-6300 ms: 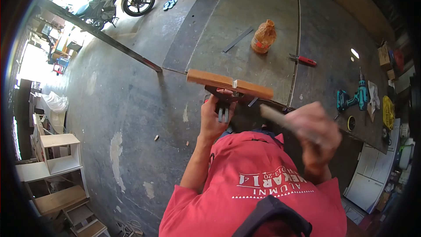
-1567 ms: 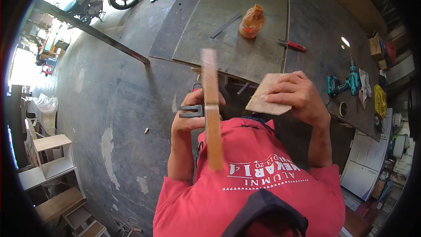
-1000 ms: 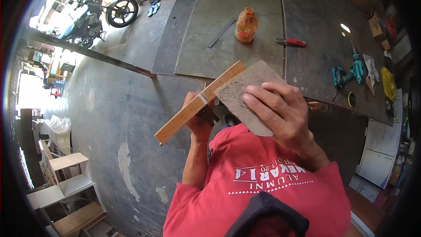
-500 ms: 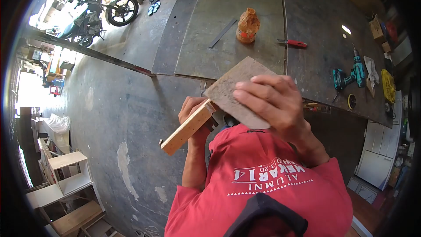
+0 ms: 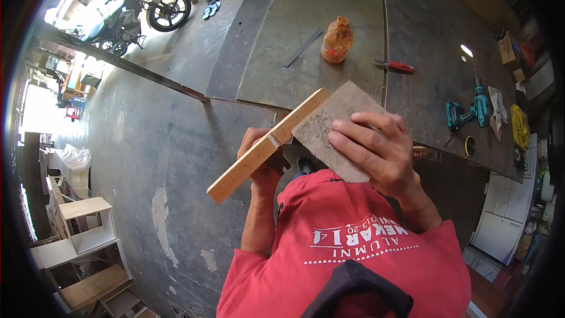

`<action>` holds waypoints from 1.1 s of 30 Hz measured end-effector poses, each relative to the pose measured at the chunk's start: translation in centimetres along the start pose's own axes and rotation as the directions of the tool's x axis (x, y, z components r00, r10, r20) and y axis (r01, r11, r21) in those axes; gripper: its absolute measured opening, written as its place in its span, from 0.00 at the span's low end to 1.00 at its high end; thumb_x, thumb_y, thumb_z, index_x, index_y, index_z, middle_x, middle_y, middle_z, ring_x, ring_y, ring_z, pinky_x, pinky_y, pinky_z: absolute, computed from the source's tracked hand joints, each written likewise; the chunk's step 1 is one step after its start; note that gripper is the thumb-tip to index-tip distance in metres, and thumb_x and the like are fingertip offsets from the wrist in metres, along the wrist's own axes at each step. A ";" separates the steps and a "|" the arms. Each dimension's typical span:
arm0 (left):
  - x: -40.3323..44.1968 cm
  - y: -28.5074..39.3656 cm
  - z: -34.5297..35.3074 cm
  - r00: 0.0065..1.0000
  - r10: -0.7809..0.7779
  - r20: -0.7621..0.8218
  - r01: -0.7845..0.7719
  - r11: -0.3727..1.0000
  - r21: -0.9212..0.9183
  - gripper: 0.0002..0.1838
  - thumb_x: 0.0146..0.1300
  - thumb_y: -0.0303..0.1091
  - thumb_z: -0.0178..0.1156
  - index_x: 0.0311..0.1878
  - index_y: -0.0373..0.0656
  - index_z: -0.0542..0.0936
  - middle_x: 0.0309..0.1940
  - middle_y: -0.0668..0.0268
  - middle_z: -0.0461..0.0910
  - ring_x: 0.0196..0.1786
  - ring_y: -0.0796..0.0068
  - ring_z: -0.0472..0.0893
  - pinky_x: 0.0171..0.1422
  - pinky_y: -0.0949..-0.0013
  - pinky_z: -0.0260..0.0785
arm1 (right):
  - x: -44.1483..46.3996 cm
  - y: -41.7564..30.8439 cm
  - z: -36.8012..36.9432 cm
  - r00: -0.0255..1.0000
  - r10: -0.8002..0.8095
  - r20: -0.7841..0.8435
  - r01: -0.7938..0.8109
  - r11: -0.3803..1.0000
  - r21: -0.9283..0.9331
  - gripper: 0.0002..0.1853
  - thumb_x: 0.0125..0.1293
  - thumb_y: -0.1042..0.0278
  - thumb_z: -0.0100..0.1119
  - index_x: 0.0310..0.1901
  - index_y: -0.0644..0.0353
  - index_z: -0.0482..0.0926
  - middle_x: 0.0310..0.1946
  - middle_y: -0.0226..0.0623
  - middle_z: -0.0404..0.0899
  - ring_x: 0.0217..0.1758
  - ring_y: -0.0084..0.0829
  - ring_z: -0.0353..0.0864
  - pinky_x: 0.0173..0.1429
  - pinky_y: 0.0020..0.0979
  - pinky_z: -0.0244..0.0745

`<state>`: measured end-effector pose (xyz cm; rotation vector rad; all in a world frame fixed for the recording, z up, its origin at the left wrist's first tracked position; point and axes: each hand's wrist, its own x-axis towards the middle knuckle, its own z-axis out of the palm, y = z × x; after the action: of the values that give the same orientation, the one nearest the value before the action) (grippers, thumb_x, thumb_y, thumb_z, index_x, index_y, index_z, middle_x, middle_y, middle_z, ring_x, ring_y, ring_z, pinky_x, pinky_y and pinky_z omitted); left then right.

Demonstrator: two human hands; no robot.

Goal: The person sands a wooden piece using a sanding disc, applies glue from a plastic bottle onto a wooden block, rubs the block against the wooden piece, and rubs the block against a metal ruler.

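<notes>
My left hand (image 5: 259,156) is wrapped around a light wooden strip (image 5: 247,165) from behind and below, and its fingers are partly hidden. The strip slants up to the right, with a pale band across its middle. Dark pieces show beneath it near my palm. In my right hand (image 5: 379,150) is a flat, grey-brown rectangular sheet that looks like worn sandpaper (image 5: 338,123), with several fingers spread over its upper face. The sheet's left edge is close against the strip's right side; whether they touch I cannot tell.
On the workbench (image 5: 276,35) ahead stand an orange-stained bottle (image 5: 337,40), a thin dark metal strip (image 5: 303,47) and a red cutter knife (image 5: 395,66). A teal cordless drill (image 5: 471,106) lies at the right. Wooden shelving (image 5: 88,229) stands at lower left, a motorcycle (image 5: 126,20) at upper left.
The sandpaper has shifted right and slightly down, off the strip's upper half. More of the wooden strip now shows, its full length in view.
</notes>
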<state>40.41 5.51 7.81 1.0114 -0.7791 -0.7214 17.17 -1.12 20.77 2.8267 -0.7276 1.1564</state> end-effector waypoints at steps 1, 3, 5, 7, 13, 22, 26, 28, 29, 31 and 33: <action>0.0 0.0 0.0 0.997 -0.070 -0.019 0.068 0.993 -0.095 0.08 0.59 0.29 0.68 0.38 0.36 0.84 0.31 0.64 0.82 0.33 0.71 0.76 0.38 0.67 0.69 | 0.0 -0.1 -0.2 1.000 0.011 0.002 -0.011 1.000 -0.006 0.18 0.58 0.66 0.68 0.52 0.51 0.89 0.53 0.26 0.88 0.53 0.31 0.83 0.54 0.34 0.72; 0.2 -0.3 0.0 0.991 0.129 0.047 -0.136 0.969 0.208 0.08 0.58 0.29 0.68 0.38 0.35 0.84 0.30 0.65 0.80 0.33 0.72 0.76 0.38 0.67 0.69 | 0.3 -0.2 -0.2 0.999 0.047 -0.009 -0.047 0.999 -0.013 0.18 0.59 0.65 0.67 0.52 0.50 0.89 0.53 0.26 0.88 0.53 0.30 0.83 0.54 0.33 0.72; 0.4 0.0 0.7 0.964 0.247 0.096 -0.265 0.895 0.360 0.07 0.57 0.27 0.68 0.38 0.35 0.84 0.29 0.66 0.79 0.33 0.72 0.76 0.38 0.67 0.69 | 0.4 -0.4 0.0 0.997 0.079 -0.021 -0.079 0.997 -0.019 0.18 0.59 0.65 0.67 0.53 0.50 0.89 0.53 0.25 0.88 0.53 0.30 0.83 0.53 0.33 0.72; 0.5 0.2 0.8 0.944 0.308 0.114 -0.327 0.848 0.417 0.07 0.56 0.26 0.68 0.37 0.35 0.83 0.29 0.66 0.78 0.33 0.73 0.76 0.38 0.67 0.69 | 0.4 -0.6 0.4 1.000 0.009 -0.015 -0.009 0.999 -0.036 0.19 0.59 0.64 0.67 0.54 0.50 0.89 0.55 0.25 0.87 0.53 0.30 0.83 0.52 0.34 0.72; 0.1 -0.6 -0.1 0.975 0.199 0.103 -0.219 0.941 0.257 0.08 0.59 0.26 0.68 0.40 0.35 0.83 0.30 0.67 0.79 0.32 0.74 0.76 0.37 0.70 0.69 | 0.1 -1.3 0.7 0.999 -0.029 0.018 0.029 1.000 0.011 0.21 0.59 0.64 0.66 0.55 0.51 0.88 0.56 0.25 0.86 0.53 0.30 0.83 0.52 0.34 0.72; 0.3 -1.3 -0.3 0.881 0.467 0.078 -0.452 0.779 0.434 0.07 0.69 0.29 0.69 0.44 0.39 0.81 0.33 0.69 0.78 0.35 0.78 0.79 0.37 0.74 0.72 | -0.9 -1.5 -0.5 0.998 -0.054 0.033 0.052 0.997 0.060 0.18 0.59 0.64 0.68 0.53 0.50 0.89 0.52 0.26 0.88 0.52 0.30 0.84 0.53 0.32 0.72; -0.2 -0.4 -1.1 0.981 0.151 0.123 -0.180 0.945 0.274 0.09 0.60 0.28 0.71 0.42 0.40 0.83 0.33 0.67 0.82 0.33 0.72 0.79 0.37 0.69 0.71 | 0.4 -1.4 -0.3 1.000 0.016 -0.019 -0.017 0.999 -0.036 0.19 0.59 0.64 0.68 0.54 0.51 0.89 0.54 0.26 0.88 0.52 0.30 0.83 0.52 0.32 0.71; 0.1 0.6 -0.7 0.969 0.146 0.200 -0.225 0.858 0.462 0.10 0.57 0.28 0.72 0.41 0.40 0.83 0.33 0.66 0.83 0.32 0.69 0.79 0.37 0.67 0.71 | 0.6 -1.4 0.5 1.000 -0.024 0.011 0.024 0.999 -0.038 0.20 0.59 0.64 0.68 0.54 0.51 0.88 0.55 0.25 0.87 0.53 0.29 0.83 0.52 0.33 0.71; 0.3 1.0 -0.4 0.952 0.196 0.236 -0.290 0.828 0.480 0.10 0.54 0.27 0.72 0.40 0.41 0.84 0.32 0.65 0.83 0.32 0.68 0.79 0.37 0.66 0.71 | 0.8 -1.6 0.5 1.000 -0.009 0.023 0.010 1.000 -0.020 0.20 0.59 0.65 0.67 0.55 0.52 0.88 0.56 0.25 0.86 0.54 0.29 0.82 0.52 0.34 0.72; 1.1 2.1 0.1 0.868 0.353 0.349 -0.489 0.726 0.483 0.11 0.52 0.27 0.72 0.40 0.43 0.85 0.33 0.67 0.83 0.32 0.66 0.79 0.37 0.65 0.71 | 1.6 -1.5 0.6 0.998 0.010 0.054 -0.011 1.000 0.008 0.20 0.60 0.66 0.67 0.55 0.52 0.88 0.56 0.25 0.86 0.54 0.30 0.83 0.52 0.34 0.72; 0.3 1.5 0.1 0.913 0.264 0.312 -0.390 0.790 0.473 0.12 0.51 0.26 0.72 0.40 0.42 0.85 0.33 0.66 0.83 0.32 0.66 0.79 0.36 0.65 0.71 | 1.8 -0.8 0.7 0.995 0.036 0.088 -0.040 0.999 0.036 0.20 0.60 0.67 0.66 0.55 0.52 0.88 0.55 0.26 0.87 0.54 0.31 0.83 0.52 0.35 0.73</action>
<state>40.74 5.81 9.32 1.2502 -1.3744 -0.3164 19.07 -1.26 21.58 2.9230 -0.7759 1.0684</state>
